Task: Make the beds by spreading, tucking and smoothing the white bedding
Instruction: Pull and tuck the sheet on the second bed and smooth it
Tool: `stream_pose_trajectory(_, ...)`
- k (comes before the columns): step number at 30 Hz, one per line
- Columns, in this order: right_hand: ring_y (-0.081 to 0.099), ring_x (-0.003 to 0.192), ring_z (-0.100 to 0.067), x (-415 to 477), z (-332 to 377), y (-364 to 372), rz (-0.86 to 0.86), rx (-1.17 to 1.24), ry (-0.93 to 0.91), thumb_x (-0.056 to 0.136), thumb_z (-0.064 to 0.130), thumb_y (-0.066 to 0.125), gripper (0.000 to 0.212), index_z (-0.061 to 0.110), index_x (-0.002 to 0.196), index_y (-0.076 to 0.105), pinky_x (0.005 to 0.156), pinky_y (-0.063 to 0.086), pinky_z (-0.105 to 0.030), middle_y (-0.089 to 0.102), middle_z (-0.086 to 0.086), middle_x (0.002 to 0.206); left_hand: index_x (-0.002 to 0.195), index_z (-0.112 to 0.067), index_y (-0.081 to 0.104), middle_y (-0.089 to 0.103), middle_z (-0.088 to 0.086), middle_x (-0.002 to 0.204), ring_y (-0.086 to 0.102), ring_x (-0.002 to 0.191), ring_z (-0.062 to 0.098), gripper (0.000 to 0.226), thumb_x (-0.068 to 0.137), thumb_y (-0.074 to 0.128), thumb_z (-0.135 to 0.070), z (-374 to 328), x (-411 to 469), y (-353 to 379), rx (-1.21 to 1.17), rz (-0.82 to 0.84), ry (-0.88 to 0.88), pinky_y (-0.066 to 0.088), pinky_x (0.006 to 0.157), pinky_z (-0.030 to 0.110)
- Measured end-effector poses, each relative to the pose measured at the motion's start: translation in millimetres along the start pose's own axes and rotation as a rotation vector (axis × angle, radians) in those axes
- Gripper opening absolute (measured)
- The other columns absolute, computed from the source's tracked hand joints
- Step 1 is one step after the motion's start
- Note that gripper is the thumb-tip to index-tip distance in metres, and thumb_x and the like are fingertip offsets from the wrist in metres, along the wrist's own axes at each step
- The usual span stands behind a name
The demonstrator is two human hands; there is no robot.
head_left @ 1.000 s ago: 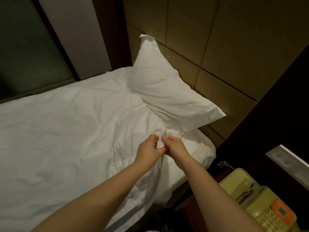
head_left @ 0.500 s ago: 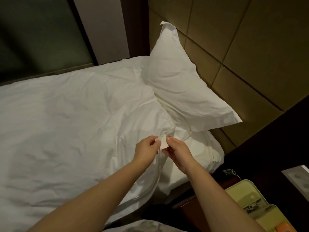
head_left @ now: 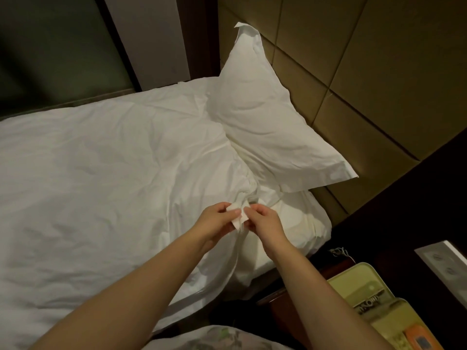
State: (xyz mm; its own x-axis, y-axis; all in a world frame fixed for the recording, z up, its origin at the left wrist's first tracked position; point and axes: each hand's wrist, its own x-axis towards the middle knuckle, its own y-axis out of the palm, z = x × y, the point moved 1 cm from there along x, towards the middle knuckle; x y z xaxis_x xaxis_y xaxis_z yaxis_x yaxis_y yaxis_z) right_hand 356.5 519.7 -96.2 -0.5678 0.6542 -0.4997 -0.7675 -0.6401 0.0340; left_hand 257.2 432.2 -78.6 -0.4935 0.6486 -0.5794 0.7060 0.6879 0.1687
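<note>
– So where were the hands at that moment?

– Both were over the near side of the bed, close together and almost touching. The left hand (head_left: 216, 222) and the right hand (head_left: 265, 221) each pinched the same small duvet corner (head_left: 237, 219). Thumbs and fingertips were closed on the cloth, and the corner was lifted a little off the bed.

– And the rest of the bedding?

– The white duvet (head_left: 113, 185) lay spread over the mattress, wrinkled, with its folds gathering toward the pinched corner. The pillow (head_left: 273, 132) leaned tilted against the padded headboard (head_left: 379, 72), with its lower end resting on the bedding just beyond the hands.

– Anything beside the bed?

– A yellowish telephone (head_left: 374, 306) sat on the dark nightstand (head_left: 280, 299) at the lower right, well apart from the hands. A white socket plate (head_left: 444, 261) was set in the dark panel near it. Some patterned fabric (head_left: 214, 339) showed at the bottom edge, between the forearms, but I could not tell what it was.
</note>
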Motion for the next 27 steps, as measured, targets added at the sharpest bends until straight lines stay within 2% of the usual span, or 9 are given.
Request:
stream_pose_trajectory(3, 0.052, 0.068, -0.010, -6, 13, -8, -0.324, -0.345, -0.140, 0.091, 0.018, 0.054, 0.008, 0.014, 0.087, 0.058, 0.061, 0.042, -0.023, 0.057, 0.004, 0.074, 0.093, -0.002, 0.062, 0.065, 0.010, 0.088, 0.066, 0.077, 0.015, 0.005, 0.090, 0.058, 0.000, -11, 2, -5, -0.186, -0.031, 0.015, 0.057, 0.065, 0.021)
stream_pose_trajectory(5, 0.053, 0.069, -0.010, -10, 19, -1, -0.275, -0.435, -0.175, 0.090, 0.018, 0.055, 0.007, 0.015, 0.086, 0.059, 0.063, 0.040, -0.024, 0.057, 0.006, 0.073, 0.093, -0.006, 0.061, 0.060, 0.008, 0.086, 0.062, 0.076, 0.014, 0.006, 0.088, 0.062, -0.003, -18, 0, -2, 0.031, -0.036, 0.089, 0.054, 0.063, 0.020)
stream_pose_trajectory(6, 0.052, 0.066, -0.012, -10, 19, 4, -0.220, -0.394, -0.147, 0.089, 0.017, 0.056, 0.008, 0.013, 0.084, 0.061, 0.065, 0.041, -0.024, 0.057, 0.005, 0.070, 0.092, -0.011, 0.061, 0.058, 0.007, 0.086, 0.059, 0.079, 0.014, 0.008, 0.087, 0.065, -0.006, -20, -2, 2, 0.192, -0.035, 0.136, 0.051, 0.065, 0.020)
stream_pose_trajectory(8, 0.049, 0.058, -0.012, -12, 18, 9, -0.124, -0.104, -0.027, 0.086, 0.009, 0.058, 0.008, 0.008, 0.081, 0.064, 0.060, 0.041, -0.026, 0.055, 0.001, 0.062, 0.085, -0.020, 0.059, 0.060, 0.007, 0.086, 0.058, 0.082, 0.017, 0.015, 0.083, 0.070, -0.009, -21, -6, 8, 0.418, -0.030, 0.225, 0.050, 0.071, 0.024)
stream_pose_trajectory(10, 0.046, 0.054, -0.011, -13, 16, 3, -0.046, 0.177, 0.061, 0.086, 0.004, 0.059, 0.006, 0.004, 0.084, 0.065, 0.055, 0.041, -0.023, 0.054, -0.002, 0.061, 0.084, -0.019, 0.062, 0.067, 0.010, 0.086, 0.062, 0.082, 0.021, 0.017, 0.077, 0.075, -0.011, -20, -7, 10, 0.594, 0.018, 0.287, 0.051, 0.079, 0.032)
stream_pose_trajectory(12, 0.049, 0.055, -0.009, -14, 10, -5, 0.006, 0.284, 0.098, 0.089, 0.005, 0.058, 0.008, 0.001, 0.090, 0.065, 0.056, 0.043, -0.021, 0.057, -0.007, 0.069, 0.088, -0.017, 0.063, 0.067, 0.007, 0.085, 0.061, 0.078, 0.017, 0.021, 0.074, 0.078, -0.014, -16, -9, 11, 0.724, 0.033, 0.313, 0.051, 0.079, 0.033)
stream_pose_trajectory(17, 0.054, 0.060, -0.012, -17, 5, -7, -0.005, 0.346, 0.046, 0.090, 0.004, 0.057, 0.008, 0.001, 0.086, 0.062, 0.061, 0.048, -0.022, 0.063, -0.012, 0.077, 0.086, -0.016, 0.057, 0.058, -0.007, 0.072, 0.053, 0.066, 0.006, 0.023, 0.076, 0.077, -0.020, -13, -15, 21, 0.843, -0.008, 0.422, 0.042, 0.063, 0.018)
stream_pose_trajectory(23, 0.052, 0.054, -0.010, -20, 8, -9, -0.025, 0.373, -0.046, 0.092, 0.003, 0.055, 0.017, 0.004, 0.077, 0.061, 0.065, 0.052, -0.024, 0.057, -0.005, 0.061, 0.087, -0.018, 0.054, 0.052, -0.010, 0.069, 0.049, 0.067, 0.008, 0.026, 0.076, 0.077, -0.017, -28, -12, 20, 0.967, 0.053, 0.432, 0.038, 0.061, 0.017)
stream_pose_trajectory(27, 0.050, 0.056, -0.011, -21, 9, -13, -0.014, 0.298, -0.094, 0.092, 0.005, 0.057, 0.017, 0.005, 0.075, 0.059, 0.064, 0.051, -0.023, 0.053, -0.006, 0.061, 0.081, -0.018, 0.053, 0.052, -0.010, 0.068, 0.051, 0.067, 0.010, 0.024, 0.075, 0.077, -0.014, -34, -9, 22, 1.048, 0.083, 0.439, 0.038, 0.060, 0.019)
